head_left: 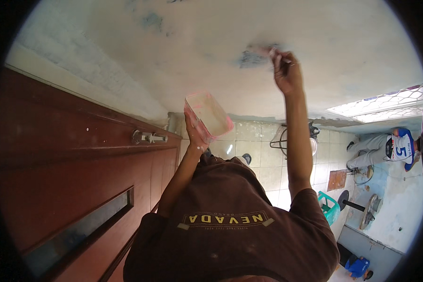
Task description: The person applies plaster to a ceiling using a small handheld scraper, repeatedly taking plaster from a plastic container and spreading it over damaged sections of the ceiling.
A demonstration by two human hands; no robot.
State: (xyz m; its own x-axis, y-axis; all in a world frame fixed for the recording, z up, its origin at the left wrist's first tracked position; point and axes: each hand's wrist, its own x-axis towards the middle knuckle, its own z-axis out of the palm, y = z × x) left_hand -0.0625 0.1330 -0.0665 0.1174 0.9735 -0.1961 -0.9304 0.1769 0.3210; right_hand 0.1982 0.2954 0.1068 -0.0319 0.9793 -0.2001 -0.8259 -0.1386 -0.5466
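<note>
My left hand [196, 136] is wrapped round the side of a pink-rimmed rectangular plastic tub [210, 114]. The tub is tilted, and whitish paste coats its inside. Higher up and to the right, my right hand [286, 73] is closed on a small flat spreading tool [263, 49], blurred, so its exact kind is hard to tell. That tool lies against the pale wall [211, 51], over a dark bluish patch [253, 59]. Whitish smears show on the fingers of my right hand.
A reddish-brown door [70, 127] with a metal handle [148, 137] stands close on my left. To the right are a black-framed stand [279, 143], a green plastic stool [329, 207], a latticed window [385, 104] and a person [385, 148]. Another person in blue [357, 267] is lower right.
</note>
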